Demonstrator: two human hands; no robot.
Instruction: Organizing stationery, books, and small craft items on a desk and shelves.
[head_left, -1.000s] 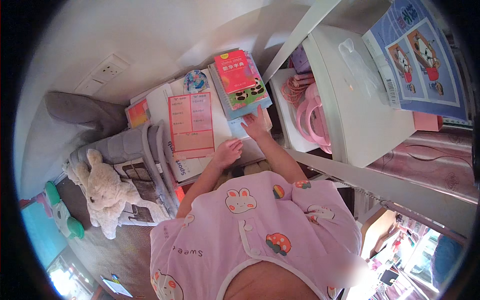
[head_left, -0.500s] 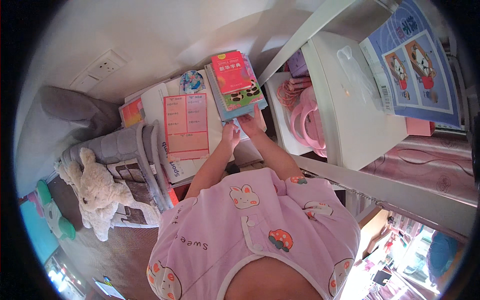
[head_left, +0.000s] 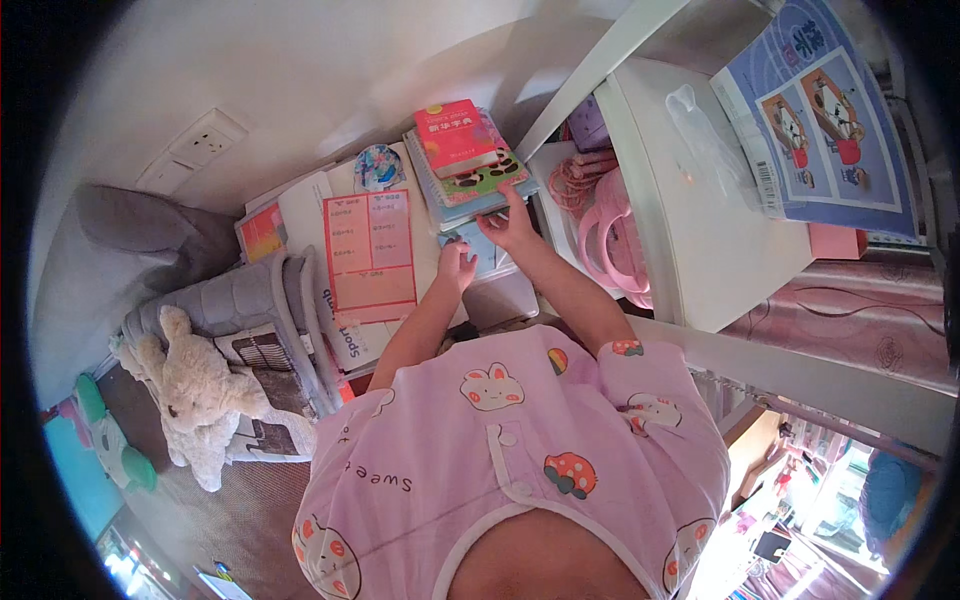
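A small thick red book (head_left: 458,140) lies on top of a stack by the wall. Under it is a spiral notebook with a green panda cover (head_left: 488,183), and below that a light blue notebook (head_left: 462,212). My right hand (head_left: 510,228) grips the near edge of the stack, one finger over the top and others under it. Beneath, a blue booklet (head_left: 487,252) shows in the gap between my hands. My left hand (head_left: 458,264) has its fingers curled at that booklet's left corner; its grip is partly hidden.
Left of the stack lie a pink-framed printed sheet (head_left: 370,255) and a round blue patterned item (head_left: 379,168). A cream plush toy (head_left: 200,390) sits on grey padded fabric. At right stand a white cabinet (head_left: 690,200) and a pink handled item (head_left: 615,235) in an open compartment.
My right hand has raised the near edge of the stack slightly, and more of the blue booklet beneath shows. My hands have moved a little farther apart.
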